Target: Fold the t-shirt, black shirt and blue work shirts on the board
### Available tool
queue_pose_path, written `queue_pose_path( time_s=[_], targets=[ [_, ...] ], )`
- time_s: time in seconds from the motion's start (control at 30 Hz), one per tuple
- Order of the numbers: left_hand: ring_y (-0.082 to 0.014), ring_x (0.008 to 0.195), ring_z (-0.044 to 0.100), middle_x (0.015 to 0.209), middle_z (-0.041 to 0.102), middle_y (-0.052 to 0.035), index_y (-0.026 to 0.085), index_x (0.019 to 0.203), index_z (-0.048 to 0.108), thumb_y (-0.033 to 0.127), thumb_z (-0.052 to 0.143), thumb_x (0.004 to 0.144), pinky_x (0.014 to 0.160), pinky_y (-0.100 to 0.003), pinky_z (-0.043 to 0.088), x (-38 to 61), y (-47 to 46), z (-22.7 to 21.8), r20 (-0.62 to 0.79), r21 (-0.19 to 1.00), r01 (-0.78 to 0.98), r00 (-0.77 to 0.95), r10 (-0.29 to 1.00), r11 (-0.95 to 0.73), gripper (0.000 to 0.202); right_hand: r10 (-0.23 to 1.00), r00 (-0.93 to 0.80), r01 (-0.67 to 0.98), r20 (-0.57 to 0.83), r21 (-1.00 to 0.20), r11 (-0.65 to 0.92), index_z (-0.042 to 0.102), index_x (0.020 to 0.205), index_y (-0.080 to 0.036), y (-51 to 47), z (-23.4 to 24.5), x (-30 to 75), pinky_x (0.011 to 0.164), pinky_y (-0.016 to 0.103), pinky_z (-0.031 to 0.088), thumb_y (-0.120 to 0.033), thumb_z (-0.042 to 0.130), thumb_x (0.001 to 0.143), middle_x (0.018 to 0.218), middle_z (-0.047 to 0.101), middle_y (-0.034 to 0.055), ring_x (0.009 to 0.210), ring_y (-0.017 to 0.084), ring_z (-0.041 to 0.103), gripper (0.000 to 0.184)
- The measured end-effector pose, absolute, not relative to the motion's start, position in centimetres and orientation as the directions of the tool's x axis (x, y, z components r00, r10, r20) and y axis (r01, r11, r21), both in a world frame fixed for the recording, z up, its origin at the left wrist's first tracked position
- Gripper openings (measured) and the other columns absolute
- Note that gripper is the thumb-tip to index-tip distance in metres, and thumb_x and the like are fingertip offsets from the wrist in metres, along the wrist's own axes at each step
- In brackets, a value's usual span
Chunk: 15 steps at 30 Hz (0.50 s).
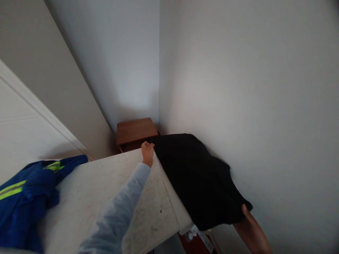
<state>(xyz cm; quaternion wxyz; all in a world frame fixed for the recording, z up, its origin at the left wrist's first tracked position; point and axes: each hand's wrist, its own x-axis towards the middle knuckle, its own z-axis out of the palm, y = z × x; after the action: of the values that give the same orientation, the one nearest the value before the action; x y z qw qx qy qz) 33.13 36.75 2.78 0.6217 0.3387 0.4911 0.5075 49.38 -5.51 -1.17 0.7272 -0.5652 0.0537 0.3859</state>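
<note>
A black cloth (196, 176), perhaps a garment, is stretched between my two hands along the right side of the pale table (106, 197). At the far end, my left hand (147, 153) has its fingers closed on one corner of the cloth. My right hand (250, 227) pinches the near right end, with the thumb on top and the other fingers hidden beneath. Part of the cloth lies over the table edge and the rest spans the gap towards the wall.
On the table's left lies a blue garment (39, 194) with yellow reflective stripes. A brown wooden stand (136, 130) occupies the far corner. The right wall (251, 88) rises close beside the cloth. Under the near table edge are red and white items (194, 240), partly hidden.
</note>
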Motion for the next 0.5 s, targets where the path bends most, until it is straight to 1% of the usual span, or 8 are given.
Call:
queue_pose_path(
  time_s=[0.07,0.13,0.17,0.23,0.3,0.33,0.4,0.5],
  targets=[
    [-0.0136,0.092,0.064,0.098,0.066,-0.0002,0.021,0.099,0.062,0.013,0.073,0.071,0.082,-0.026,0.049,32.3,32.2,2.6,-0.238,0.924,-0.312,-0.015,0.971,0.222,0.031,0.549,0.67,-0.636,-0.5,-0.768,0.077,0.07,0.13,-0.031,-5.6,-1.5,48.6,0.121,0.055,0.033,-0.06,0.081,0.072,0.144,0.061,0.0085,0.145,0.035,0.043,0.065],
    [-0.0145,0.089,0.064,0.099,0.067,-0.002,0.021,0.097,0.064,0.023,0.075,0.072,0.079,-0.027,0.05,31.6,26.6,2.4,-0.186,0.909,-0.363,0.084,0.979,0.204,0.028,0.585,0.659,-0.634,-0.473,-0.767,0.095,0.068,0.133,-0.032,-5.3,-1.5,47.9,0.121,0.055,0.033,-0.055,0.084,0.071,0.145,0.061,0.0076,0.145,0.034,0.043,0.068],
    [-0.0156,0.088,0.065,0.1,0.068,-0.0035,0.02,0.097,0.066,0.029,0.077,0.072,0.077,-0.028,0.051,31.3,23.7,2.3,-0.19,0.901,-0.368,0.14,0.972,0.229,0.029,0.596,0.658,-0.629,-0.46,-0.771,0.1,0.067,0.134,-0.032,-5.0,-1.4,47.7,0.12,0.055,0.034,-0.052,0.086,0.07,0.145,0.061,0.0068,0.144,0.034,0.044,0.069],
    [-0.0177,0.088,0.066,0.101,0.07,-0.0059,0.02,0.097,0.069,0.034,0.08,0.069,0.077,-0.029,0.052,30.5,17.8,2.0,-0.252,0.88,-0.349,0.235,0.939,0.323,0.033,0.608,0.663,-0.608,-0.437,-0.788,0.096,0.064,0.136,-0.035,-4.4,-0.9,47.5,0.12,0.053,0.035,-0.047,0.088,0.07,0.145,0.062,0.0044,0.144,0.032,0.045,0.072],
    [-0.0181,0.083,0.067,0.093,0.071,-0.0058,0.02,0.093,0.071,0.037,0.082,0.067,0.075,-0.03,0.053,29.6,12.7,1.6,-0.321,0.855,-0.314,0.307,0.896,0.413,0.033,0.605,0.682,-0.574,-0.41,-0.814,0.094,0.063,0.137,-0.036,-3.7,0.1,47.6,0.12,0.05,0.036,-0.038,0.09,0.069,0.144,0.063,0.002,0.143,0.03,0.047,0.073],
    [-0.0187,0.084,0.068,0.093,0.072,-0.0062,0.02,0.094,0.073,0.038,0.082,0.067,0.075,-0.03,0.053,29.2,10.6,1.3,-0.333,0.846,-0.303,0.342,0.879,0.439,0.033,0.604,0.69,-0.561,-0.398,-0.822,0.099,0.064,0.135,-0.035,-3.4,0.6,47.7,0.12,0.049,0.037,-0.035,0.09,0.069,0.142,0.064,0.0016,0.142,0.029,0.048,0.071],
    [-0.02,0.084,0.068,0.092,0.073,-0.0065,0.02,0.091,0.075,0.039,0.085,0.065,0.074,-0.03,0.053,28.2,7.1,0.6,-0.369,0.827,-0.277,0.389,0.844,0.489,0.033,0.606,0.697,-0.555,-0.382,-0.823,0.119,0.069,0.13,-0.032,-2.9,1.5,48.2,0.12,0.047,0.039,-0.032,0.09,0.069,0.138,0.067,0.0021,0.139,0.029,0.051,0.064],
    [-0.0227,0.086,0.071,0.094,0.076,-0.0083,0.021,0.088,0.076,0.04,0.089,0.06,0.074,-0.031,0.054,27.5,3.9,-0.6,-0.433,0.779,-0.258,0.437,0.788,0.571,0.036,0.627,0.68,-0.586,-0.38,-0.796,0.153,0.075,0.119,-0.028,-2.7,2.5,49.0,0.117,0.043,0.043,-0.032,0.088,0.071,0.129,0.072,0.0033,0.137,0.028,0.054,0.049]
  ],
)
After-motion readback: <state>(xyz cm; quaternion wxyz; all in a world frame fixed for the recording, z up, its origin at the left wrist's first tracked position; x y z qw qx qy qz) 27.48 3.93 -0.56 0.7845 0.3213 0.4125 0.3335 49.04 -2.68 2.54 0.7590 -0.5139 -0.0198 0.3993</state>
